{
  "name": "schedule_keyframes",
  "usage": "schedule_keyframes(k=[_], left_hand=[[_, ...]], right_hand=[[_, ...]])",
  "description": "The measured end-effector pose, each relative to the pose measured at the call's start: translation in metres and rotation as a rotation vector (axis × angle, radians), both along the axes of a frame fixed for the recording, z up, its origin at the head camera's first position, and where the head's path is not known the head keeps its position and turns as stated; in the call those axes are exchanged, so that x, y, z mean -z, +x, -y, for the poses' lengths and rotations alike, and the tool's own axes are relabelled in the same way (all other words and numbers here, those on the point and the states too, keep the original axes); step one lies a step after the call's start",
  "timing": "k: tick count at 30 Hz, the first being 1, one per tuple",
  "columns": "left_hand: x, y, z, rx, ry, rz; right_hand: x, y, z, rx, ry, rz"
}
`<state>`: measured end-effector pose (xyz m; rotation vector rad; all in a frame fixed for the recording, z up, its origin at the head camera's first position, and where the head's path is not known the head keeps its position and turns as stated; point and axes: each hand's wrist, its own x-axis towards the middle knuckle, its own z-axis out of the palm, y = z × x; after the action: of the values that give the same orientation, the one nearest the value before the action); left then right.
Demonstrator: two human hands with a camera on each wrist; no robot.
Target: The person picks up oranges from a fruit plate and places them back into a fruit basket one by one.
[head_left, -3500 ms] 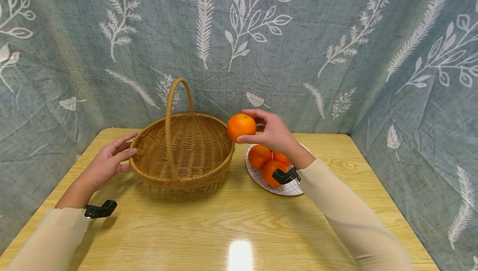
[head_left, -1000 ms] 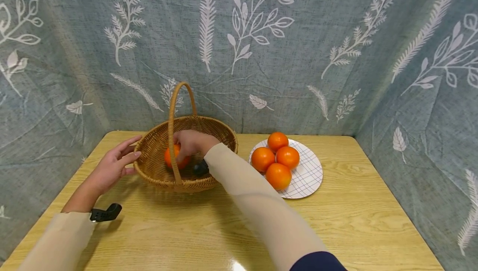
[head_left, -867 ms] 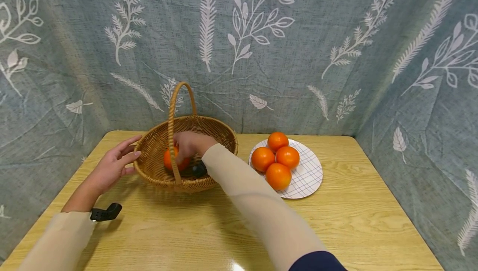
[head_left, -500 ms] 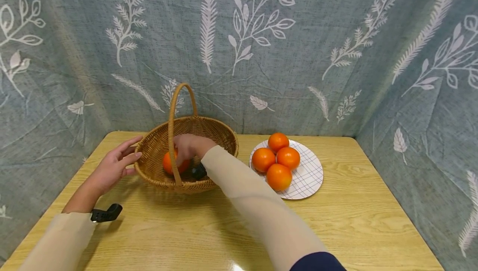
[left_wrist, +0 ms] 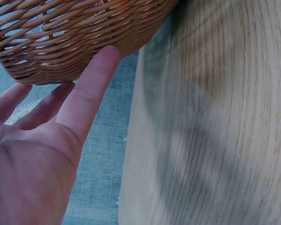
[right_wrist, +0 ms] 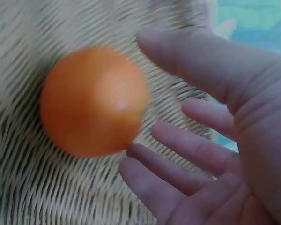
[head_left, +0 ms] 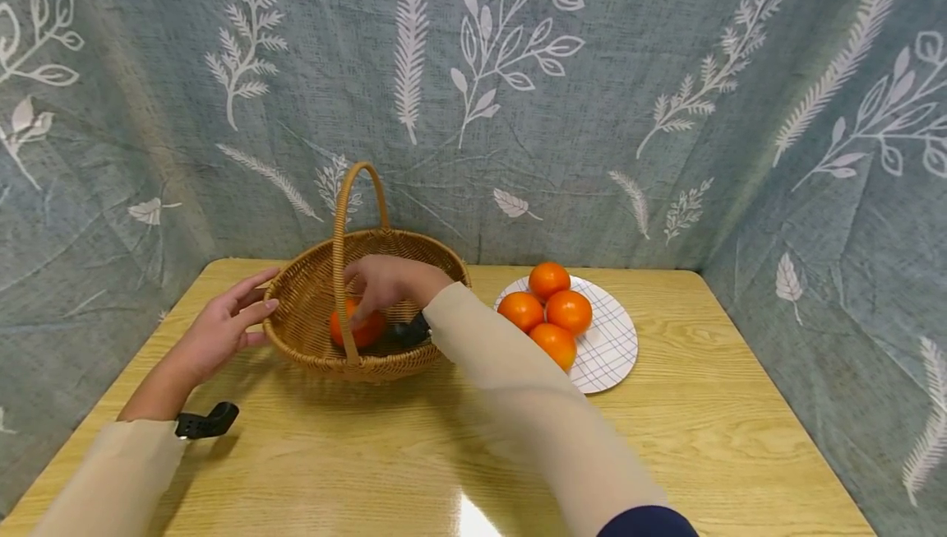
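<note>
A wicker basket with a tall arched handle stands at the left of the table. Inside it lies one orange, partly behind the handle. My right hand reaches into the basket above and beside that fruit. In the right wrist view the thumb and fingers are spread, and the orange sits against the weave just off the fingertips. At the basket's left side, my left hand touches the outer wall with extended fingers. The left wrist view shows straight fingertips against the wicker.
Right of the basket, a white checked plate carries several oranges. My right sleeve crosses the table in front of it. A patterned grey-blue cloth hangs behind and along both sides of the wooden table.
The right hand carried an orange from above the plate leftward into the basket and let go of it, now drawing slightly up and right. The left hand stays at the basket's side.
</note>
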<state>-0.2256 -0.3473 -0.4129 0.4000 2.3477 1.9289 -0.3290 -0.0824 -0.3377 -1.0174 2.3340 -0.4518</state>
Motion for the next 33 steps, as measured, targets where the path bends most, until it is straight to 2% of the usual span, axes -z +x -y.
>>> schedule_keyframes(k=[3,6,9,12,16,23,29,33], left_hand=[[-0.001,0.000,0.000,-0.006,-0.020,0.009],[-0.003,0.000,-0.001,-0.012,-0.046,0.012],[-0.004,0.000,-0.001,-0.012,-0.059,0.007],[-0.006,0.001,-0.002,-0.024,-0.098,0.003],[-0.006,0.003,-0.003,-0.037,-0.149,0.005],[-0.005,0.003,-0.001,-0.033,-0.142,-0.005],[-0.004,0.003,-0.001,-0.039,-0.149,-0.006],[-0.003,0.003,-0.002,-0.045,-0.151,0.001]], right_hand=[[-0.008,0.005,-0.015,0.003,-0.092,0.023],[-0.017,0.014,-0.034,0.006,-0.188,0.002],[-0.023,0.024,-0.056,0.044,-0.293,0.004],[-0.023,0.029,-0.081,0.102,-0.405,0.014],[-0.013,0.034,-0.114,0.205,-0.561,-0.014],[0.011,0.047,-0.167,0.401,-0.823,-0.059],[0.032,0.058,-0.206,0.580,-0.940,-0.143],[0.044,0.067,-0.225,0.678,-0.967,-0.250]])
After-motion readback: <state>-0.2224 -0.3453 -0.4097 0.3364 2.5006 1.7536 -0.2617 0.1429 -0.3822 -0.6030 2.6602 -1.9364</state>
